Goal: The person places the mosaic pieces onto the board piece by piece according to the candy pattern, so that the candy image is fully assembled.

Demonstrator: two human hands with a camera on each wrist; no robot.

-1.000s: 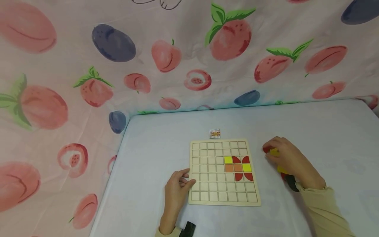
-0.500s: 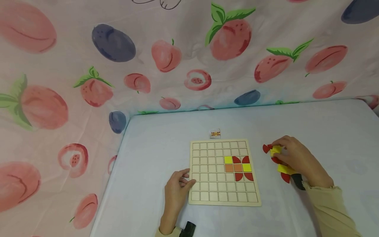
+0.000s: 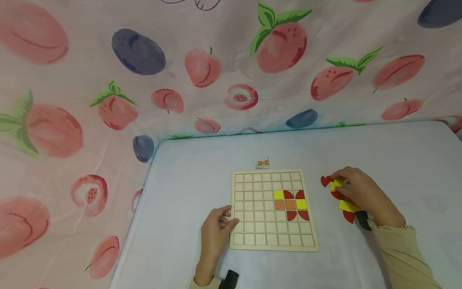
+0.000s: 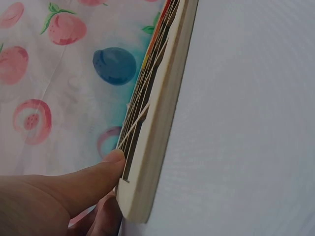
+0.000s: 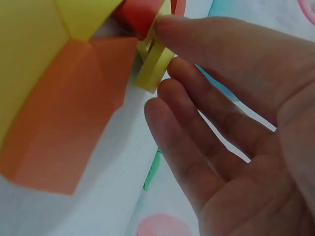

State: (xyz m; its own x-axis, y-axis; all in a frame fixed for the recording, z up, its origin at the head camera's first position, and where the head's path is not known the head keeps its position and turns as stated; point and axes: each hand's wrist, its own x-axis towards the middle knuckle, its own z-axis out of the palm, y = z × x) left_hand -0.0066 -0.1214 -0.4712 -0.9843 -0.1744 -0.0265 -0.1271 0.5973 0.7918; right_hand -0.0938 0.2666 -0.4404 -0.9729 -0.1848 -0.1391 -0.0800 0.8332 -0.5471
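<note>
In the head view, my left hand [image 3: 214, 230] holds the left edge of a square wooden grid board [image 3: 252, 216]. Its thumb lies on the rim in the left wrist view, other fingers curled beside and partly hidden. Red quarter-round tiles [image 3: 302, 215], yellow square tiles [image 3: 301, 204] and orange square tiles [image 3: 290, 204] fill several cells at the board's right. Right of the board, my right hand [image 3: 364, 192] reaches into loose tiles, thumb and forefinger pinching a yellow tile [image 5: 151, 73]; its remaining fingers are loosely bent in the right wrist view.
A small printed pattern card [image 3: 262, 162] lies behind the board. Loose red tiles [image 3: 348, 216] and yellow tiles [image 3: 347, 206] lie under and beside the right hand. An orange tile [image 5: 64, 123] looms close in the right wrist view. Fruit-print cloth [image 3: 216, 60] hangs behind the white table.
My right hand has drawn back slightly to the right over the loose tiles, exposing more red and yellow ones, then stayed nearly still. The left hand and board have not moved.
</note>
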